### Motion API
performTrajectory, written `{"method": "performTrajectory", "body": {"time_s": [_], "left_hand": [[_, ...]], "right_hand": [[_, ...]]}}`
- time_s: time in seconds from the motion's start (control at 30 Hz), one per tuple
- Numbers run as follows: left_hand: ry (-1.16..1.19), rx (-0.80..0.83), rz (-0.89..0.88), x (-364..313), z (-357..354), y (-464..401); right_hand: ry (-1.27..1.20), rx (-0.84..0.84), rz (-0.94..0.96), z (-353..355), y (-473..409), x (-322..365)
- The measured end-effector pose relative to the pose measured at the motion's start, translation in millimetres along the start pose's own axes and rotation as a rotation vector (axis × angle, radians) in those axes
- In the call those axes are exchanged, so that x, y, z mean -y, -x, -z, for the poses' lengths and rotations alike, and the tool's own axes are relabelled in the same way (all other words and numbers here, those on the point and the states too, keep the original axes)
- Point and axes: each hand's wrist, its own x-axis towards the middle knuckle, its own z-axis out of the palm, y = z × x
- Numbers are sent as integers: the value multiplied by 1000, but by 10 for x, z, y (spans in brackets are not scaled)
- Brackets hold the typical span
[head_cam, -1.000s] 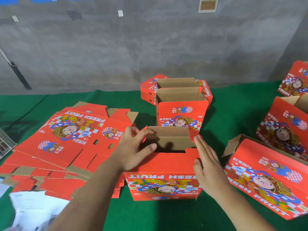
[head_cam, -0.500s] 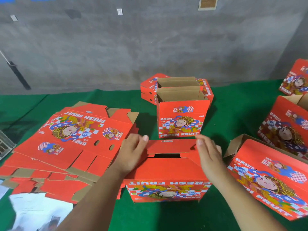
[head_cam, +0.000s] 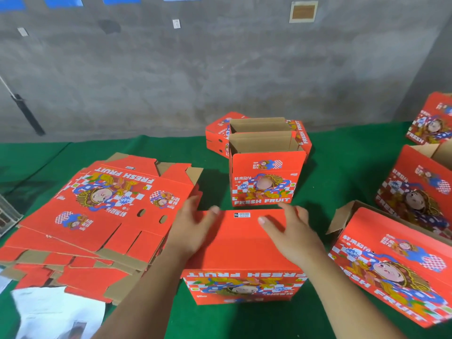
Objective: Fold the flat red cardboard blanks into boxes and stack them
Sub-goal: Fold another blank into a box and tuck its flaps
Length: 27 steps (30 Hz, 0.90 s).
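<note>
A red cardboard box (head_cam: 244, 248) stands upside down in front of me on the green table (head_cam: 325, 177), its bottom flaps folded flat and closed. My left hand (head_cam: 193, 228) lies flat on the left part of the flaps, fingers straight. My right hand (head_cam: 291, 231) presses the right part with straight fingers. To the left lies a pile of flat red blanks (head_cam: 97, 216). Behind the box stands a folded open-topped box (head_cam: 265, 177), with another folded box (head_cam: 259, 126) behind it.
More folded red boxes lie at the right: one on its side near me (head_cam: 396, 263), one further back (head_cam: 420, 189), one at the far right edge (head_cam: 433, 121). White paper (head_cam: 56, 311) lies at the lower left. A grey concrete wall rises behind the table.
The box's open bottom has been closed: the flaps were folded inward and now lie flat. Both hands moved from the flap edges onto the closed surface.
</note>
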Motion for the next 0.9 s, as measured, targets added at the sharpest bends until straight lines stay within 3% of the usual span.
{"method": "performTrajectory", "body": {"time_s": [0.03, 0.1, 0.2, 0.27, 0.4, 0.53, 0.63, 0.9], "left_hand": [[207, -39, 165, 45, 14, 28], [442, 39, 458, 125, 0, 124], [536, 120, 581, 116, 39, 268], [655, 128, 552, -21, 127, 318], [759, 172, 300, -315, 259, 499], [869, 99, 94, -405, 225, 584], [776, 77, 28, -348, 203, 615], [659, 51, -47, -242, 163, 571]], "right_hand": [[-163, -1, -51, 25, -6, -22], [-419, -19, -147, 31, -19, -61], [-422, -92, -131, 32, 42, -77], [-443, -193, -128, 70, 83, -65], [-739, -344, -95, 173, 122, -69], [-731, -220, -96, 218, 137, -188], [-758, -127, 6, 242, 160, -236], [-705, -216, 270, 437, 89, -147]]}}
